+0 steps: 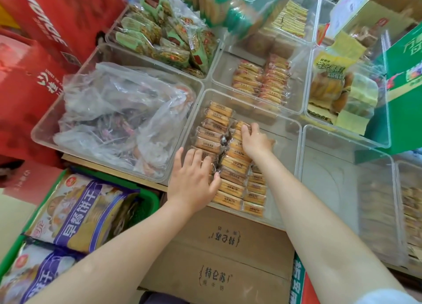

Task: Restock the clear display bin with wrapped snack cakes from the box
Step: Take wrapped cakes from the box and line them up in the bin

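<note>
A clear display bin (288,130) stands in front of me, partly filled with rows of wrapped orange snack cakes (230,187) along its left side. My left hand (194,180) lies inside the bin's near left corner, fingers spread flat and pressing on the cakes. My right hand (254,140) reaches farther in, its fingers curled over the far end of the middle row of cakes. The bin's right part shows bare bottom. A closed brown cardboard box (228,253) with printed characters sits below the bin, under my forearms.
More clear bins surround this one: crumpled plastic bags (118,118) to the left, green-wrapped snacks (164,36) behind, orange packs (262,82), yellow bread bags (338,86). Red cartons (34,52) stand left. Purple biscuit bags (84,212) fill a green basket.
</note>
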Action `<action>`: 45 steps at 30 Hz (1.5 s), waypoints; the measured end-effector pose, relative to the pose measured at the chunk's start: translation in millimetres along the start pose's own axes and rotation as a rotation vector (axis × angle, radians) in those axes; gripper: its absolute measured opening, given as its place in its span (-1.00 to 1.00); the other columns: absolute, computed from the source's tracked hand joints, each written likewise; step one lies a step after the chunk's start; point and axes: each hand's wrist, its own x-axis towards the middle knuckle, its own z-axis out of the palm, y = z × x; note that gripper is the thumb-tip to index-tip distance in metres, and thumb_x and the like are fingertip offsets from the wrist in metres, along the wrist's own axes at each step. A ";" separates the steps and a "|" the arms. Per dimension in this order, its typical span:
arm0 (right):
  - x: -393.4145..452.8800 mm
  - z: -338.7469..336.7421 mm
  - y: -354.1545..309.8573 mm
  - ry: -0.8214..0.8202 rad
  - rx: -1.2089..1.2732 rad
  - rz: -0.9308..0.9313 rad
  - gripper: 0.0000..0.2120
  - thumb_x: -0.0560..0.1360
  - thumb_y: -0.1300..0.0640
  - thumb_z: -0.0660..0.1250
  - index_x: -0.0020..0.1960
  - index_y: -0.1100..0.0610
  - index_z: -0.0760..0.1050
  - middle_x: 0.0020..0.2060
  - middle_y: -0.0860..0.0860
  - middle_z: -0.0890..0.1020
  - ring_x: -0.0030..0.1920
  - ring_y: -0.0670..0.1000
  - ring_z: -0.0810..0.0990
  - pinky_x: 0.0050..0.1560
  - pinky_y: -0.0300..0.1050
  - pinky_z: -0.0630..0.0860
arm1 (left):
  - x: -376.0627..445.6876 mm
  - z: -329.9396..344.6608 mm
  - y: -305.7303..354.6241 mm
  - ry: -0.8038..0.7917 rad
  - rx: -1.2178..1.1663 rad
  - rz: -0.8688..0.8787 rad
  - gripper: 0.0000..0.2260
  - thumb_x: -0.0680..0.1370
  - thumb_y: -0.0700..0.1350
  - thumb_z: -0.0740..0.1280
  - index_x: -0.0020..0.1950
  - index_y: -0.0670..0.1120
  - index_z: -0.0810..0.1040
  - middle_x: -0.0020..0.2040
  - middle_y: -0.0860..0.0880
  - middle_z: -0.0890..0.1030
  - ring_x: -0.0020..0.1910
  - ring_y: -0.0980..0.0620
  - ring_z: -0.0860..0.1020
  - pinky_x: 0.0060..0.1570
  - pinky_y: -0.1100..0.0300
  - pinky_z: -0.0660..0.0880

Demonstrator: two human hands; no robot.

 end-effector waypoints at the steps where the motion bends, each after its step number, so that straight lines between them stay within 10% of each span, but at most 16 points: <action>1: -2.8 3.7 -1.6 0.032 -0.026 -0.003 -0.48 0.68 -0.25 -0.12 0.46 0.03 0.25 0.22 0.23 0.52 0.13 0.26 0.56 -0.09 -0.01 0.36 | 0.0 0.2 0.0 0.005 0.000 0.000 -0.48 0.59 0.17 0.06 0.27 -0.12 0.60 0.32 -0.16 0.58 0.37 -0.16 0.46 0.51 -0.15 0.03; 6: -8.7 15.9 -1.3 0.149 0.011 -0.107 -0.50 0.67 -0.24 -0.08 0.41 0.05 0.30 0.13 0.22 0.52 -0.08 0.18 0.48 -0.21 -0.05 0.37 | -0.4 1.8 0.1 0.022 -0.002 0.000 -0.49 0.58 0.16 0.07 0.26 -0.13 0.61 0.31 -0.17 0.58 0.36 -0.16 0.47 0.52 -0.16 0.05; 14: -8.5 12.1 -0.6 0.058 -0.102 -0.136 -0.42 0.67 -0.26 -0.16 0.64 -0.09 -0.04 0.42 0.25 0.34 0.27 0.28 0.50 0.00 0.06 0.44 | 0.4 2.8 -0.2 0.002 0.006 -0.004 -0.48 0.58 0.16 0.02 0.26 -0.11 0.59 0.35 -0.16 0.55 0.40 -0.15 0.43 0.53 -0.16 0.01; 20: -39.5 6.4 2.0 0.054 -0.488 -0.242 -0.41 0.70 -0.17 -0.15 0.65 0.02 -0.18 0.63 0.15 -0.12 0.61 0.23 -0.04 0.52 0.27 0.05 | 3.3 2.3 -0.8 0.003 0.000 0.002 -0.48 0.57 0.16 -0.01 0.25 -0.10 0.57 0.34 -0.13 0.54 0.40 -0.14 0.39 0.53 -0.14 -0.04; 25: -95.3 13.9 38.0 -0.033 -0.354 -0.383 -0.47 0.71 -0.14 -0.07 0.65 -0.07 -0.03 0.64 0.00 -0.05 0.62 0.11 -0.11 0.58 0.23 -0.11 | 3.3 4.8 -4.0 0.052 -0.020 0.016 -0.51 0.58 0.12 0.02 0.27 -0.10 0.56 0.33 -0.11 0.55 0.40 -0.12 0.39 0.53 -0.13 -0.02; 30: -180.5 -17.7 80.0 -0.153 -0.186 -0.505 -0.65 0.69 0.01 0.10 0.42 -0.01 0.47 0.46 0.02 0.39 0.49 0.05 0.28 0.52 0.21 0.15 | -17.2 -2.8 4.4 -0.049 -0.081 -0.069 -0.52 0.65 0.05 0.03 0.49 -0.12 0.39 0.50 -0.14 0.40 0.54 -0.14 0.24 0.59 -0.13 -0.06; 34: -246.0 -66.9 143.5 -0.031 0.035 -0.549 -0.73 0.68 0.14 0.16 0.25 0.11 0.58 0.18 -0.01 0.54 0.12 -0.02 0.56 0.14 -0.08 0.50 | -72.7 -16.1 73.2 -0.008 -0.343 -0.053 -0.56 0.66 -0.03 0.22 0.50 -0.18 0.39 0.48 -0.18 0.41 0.51 -0.16 0.27 0.55 -0.09 0.11; 40: -324.3 -152.4 295.1 0.514 0.250 -0.322 -0.81 0.60 0.19 0.25 0.04 0.10 0.65 -0.26 -0.08 0.56 -0.30 -0.15 0.40 -0.22 -0.24 0.29 | -166.9 -26.7 263.9 -0.323 -0.781 0.207 -0.67 0.62 -0.03 0.35 0.38 -0.03 0.50 0.25 0.00 0.48 0.27 -0.02 0.49 0.25 0.06 0.43; 45: -359.3 -177.8 416.2 0.543 0.304 -0.081 -0.81 0.63 0.17 0.22 0.01 0.11 0.62 -0.28 -0.07 0.61 -0.30 -0.08 0.49 -0.22 -0.16 0.42 | -227.9 -19.1 384.9 -0.458 -1.013 0.310 -0.25 0.54 0.19 0.42 0.63 0.08 0.13 0.57 0.09 0.21 0.53 0.08 0.22 0.50 0.00 0.27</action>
